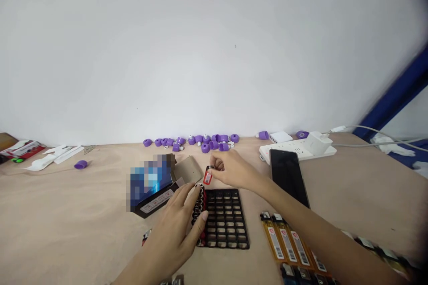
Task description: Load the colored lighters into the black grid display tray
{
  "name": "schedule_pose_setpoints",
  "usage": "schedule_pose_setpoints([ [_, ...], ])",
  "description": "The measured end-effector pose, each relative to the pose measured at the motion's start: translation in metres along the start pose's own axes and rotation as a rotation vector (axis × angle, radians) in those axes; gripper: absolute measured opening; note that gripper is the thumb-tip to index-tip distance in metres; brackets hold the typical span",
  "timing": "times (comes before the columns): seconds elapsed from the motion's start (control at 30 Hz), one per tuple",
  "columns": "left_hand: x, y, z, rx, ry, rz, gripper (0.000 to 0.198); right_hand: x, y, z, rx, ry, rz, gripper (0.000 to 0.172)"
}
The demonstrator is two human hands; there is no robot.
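A red lighter (207, 175) with a white label is pinched in the fingertips of my right hand (224, 167), just above the far end of a black grid tray (227, 218). The tray's left side holds a row of lighters (199, 205) standing upright, and its other cells show no lighters. My left hand (174, 225) rests flat along that row, fingers stretched out and thumb apart on the tray side; it partly covers the row. Behind it stands an opened dark box (157, 191) with its flap folded out.
Orange lighters (284, 240) lie in a row at the right, with more lighters nearer me. A phone (289, 178) leans on a white power strip (301, 149). Many purple caps (203, 140) line the wall. Scraps of paper (50, 156) lie at the far left.
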State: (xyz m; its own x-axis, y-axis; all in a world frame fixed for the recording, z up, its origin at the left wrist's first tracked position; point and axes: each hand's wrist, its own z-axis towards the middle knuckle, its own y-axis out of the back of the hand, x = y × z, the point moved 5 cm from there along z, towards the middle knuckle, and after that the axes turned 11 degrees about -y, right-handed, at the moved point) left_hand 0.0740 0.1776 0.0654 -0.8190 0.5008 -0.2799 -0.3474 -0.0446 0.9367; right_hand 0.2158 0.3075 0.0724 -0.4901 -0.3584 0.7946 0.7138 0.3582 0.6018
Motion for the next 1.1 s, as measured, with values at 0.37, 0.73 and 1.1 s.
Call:
schedule_pose_setpoints([
  [0.37, 0.001, 0.001, 0.002, 0.001, 0.007, -0.043, 0.04, 0.005, -0.033, -0.001, 0.054, 0.076, -0.251, 0.005],
  [0.73, 0.006, 0.004, -0.001, 0.054, 0.064, -0.093, 0.049, 0.018, -0.034, -0.026, 0.139, 0.129, -0.455, 0.017],
  [1.1, 0.015, 0.004, 0.001, -0.017, -0.021, -0.09, 0.051, 0.005, -0.003, -0.122, 0.069, -0.025, -0.407, 0.041],
])
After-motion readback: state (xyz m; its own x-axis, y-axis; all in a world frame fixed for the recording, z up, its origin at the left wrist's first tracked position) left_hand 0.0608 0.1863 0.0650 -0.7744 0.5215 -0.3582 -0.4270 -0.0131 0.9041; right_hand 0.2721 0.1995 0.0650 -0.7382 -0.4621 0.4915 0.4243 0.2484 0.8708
